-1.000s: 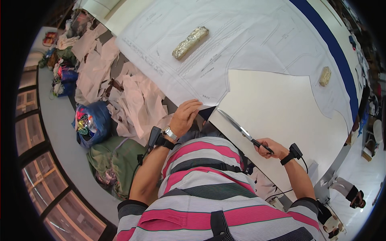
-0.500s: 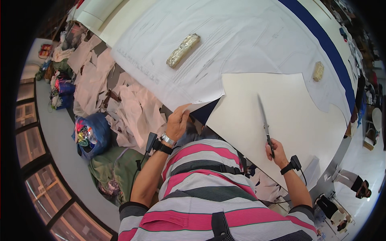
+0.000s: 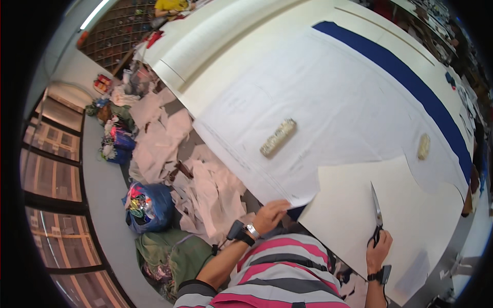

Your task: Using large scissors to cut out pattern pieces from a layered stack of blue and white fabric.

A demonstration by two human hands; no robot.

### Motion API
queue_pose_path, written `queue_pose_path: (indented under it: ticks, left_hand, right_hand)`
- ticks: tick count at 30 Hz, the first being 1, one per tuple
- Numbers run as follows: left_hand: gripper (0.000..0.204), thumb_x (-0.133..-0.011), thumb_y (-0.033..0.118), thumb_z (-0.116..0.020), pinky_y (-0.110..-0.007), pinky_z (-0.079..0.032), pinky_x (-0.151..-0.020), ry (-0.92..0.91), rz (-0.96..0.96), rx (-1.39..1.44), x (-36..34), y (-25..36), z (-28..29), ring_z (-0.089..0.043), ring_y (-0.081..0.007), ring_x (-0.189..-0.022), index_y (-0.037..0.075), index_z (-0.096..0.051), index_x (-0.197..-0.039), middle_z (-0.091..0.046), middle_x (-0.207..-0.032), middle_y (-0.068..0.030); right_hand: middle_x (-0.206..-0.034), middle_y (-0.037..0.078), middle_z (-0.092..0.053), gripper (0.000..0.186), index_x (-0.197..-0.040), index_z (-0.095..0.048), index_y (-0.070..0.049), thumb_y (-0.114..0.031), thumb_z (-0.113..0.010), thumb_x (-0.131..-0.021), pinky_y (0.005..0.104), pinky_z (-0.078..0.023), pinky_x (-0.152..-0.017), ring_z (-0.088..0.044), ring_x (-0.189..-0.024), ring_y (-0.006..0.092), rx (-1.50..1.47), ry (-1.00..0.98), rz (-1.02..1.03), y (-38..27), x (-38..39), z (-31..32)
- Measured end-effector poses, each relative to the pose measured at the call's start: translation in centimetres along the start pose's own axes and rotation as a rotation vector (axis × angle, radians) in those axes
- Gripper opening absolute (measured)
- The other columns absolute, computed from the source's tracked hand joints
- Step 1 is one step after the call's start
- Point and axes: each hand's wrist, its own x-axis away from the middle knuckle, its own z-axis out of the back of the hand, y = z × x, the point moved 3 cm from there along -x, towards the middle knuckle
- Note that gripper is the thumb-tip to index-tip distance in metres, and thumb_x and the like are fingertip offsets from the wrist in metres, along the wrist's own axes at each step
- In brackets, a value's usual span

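My left hand (image 3: 271, 216) is at the near corner of a large marked sheet of white pattern paper (image 3: 241, 146), its fingers closed on the edge. Beside that corner a bit of dark blue fabric (image 3: 295, 212) shows from underneath. My right hand (image 3: 378, 250) grips a pair of scissors (image 3: 377, 205) by the black handles. The blades point away from me, over the bare off-white tabletop (image 3: 339, 205), and look closed. Two wrapped, bar-shaped weights lie on the paper: a longer weight (image 3: 278, 138) near the middle and a shorter weight (image 3: 423, 147) at the right.
A thick white roll (image 3: 215, 46) lies across the far left of the table. Along the far side runs a dark blue fabric strip (image 3: 400, 64). Pale paper scraps (image 3: 208, 190), a blue bag (image 3: 154, 208) and green cloth (image 3: 179, 256) cover the floor at left. Another person (image 3: 172, 6) is far off.
The whole view has swung, so the table sits lower and further right. The paper corner at my left hand lies flatter, showing less blue fabric. The scissors stay in my right hand.
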Motion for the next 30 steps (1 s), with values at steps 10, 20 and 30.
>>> queue_pose_path:
  ticks: [10, 20, 30]
  left_hand:
    - [0.026, -0.097, 0.015, -0.071, -0.043, -0.052, -0.103, -0.154, -0.160, -0.067, -2.7, 1.0, 2.9, -0.066, -0.0340, -0.120, 0.004, -0.072, -0.120, -0.071, -0.124, -0.0154]
    - [0.025, -0.095, 0.004, -0.068, -0.045, -0.053, -0.098, -0.031, -0.087, -0.085, -9.6, -5.0, 12.3, -0.067, -0.0366, -0.112, 0.003, -0.071, -0.119, -0.072, -0.120, -0.0170]
    - [0.046, -0.091, 0.014, -0.076, -0.052, -0.045, -0.106, 0.244, 0.159, -0.629, -23.7, -29.0, 33.8, -0.055, -0.0444, -0.123, -0.004, -0.060, -0.130, -0.059, -0.133, -0.0246]
  right_hand:
    - [-0.099, 0.015, -0.069, 0.022, -0.112, -0.065, 0.000, -0.004, -0.072, -0.091, 0.0361, -0.056, -0.075, -0.069, -0.085, 0.0271, -0.758, -0.104, -0.095, -15.2, -5.6, -6.3]
    - [-0.105, 0.022, -0.062, 0.048, -0.137, -0.053, -0.002, -0.023, -0.069, -0.096, 0.0501, -0.055, -0.082, -0.065, -0.097, 0.0417, -0.668, -0.116, 0.181, -33.1, -16.8, -10.5]
    - [-0.102, 0.033, -0.059, 0.059, -0.144, -0.050, -0.011, -0.046, -0.065, -0.100, 0.0504, -0.058, -0.071, -0.070, -0.083, 0.0468, -0.438, -0.387, 0.035, -44.1, -24.1, -17.3]
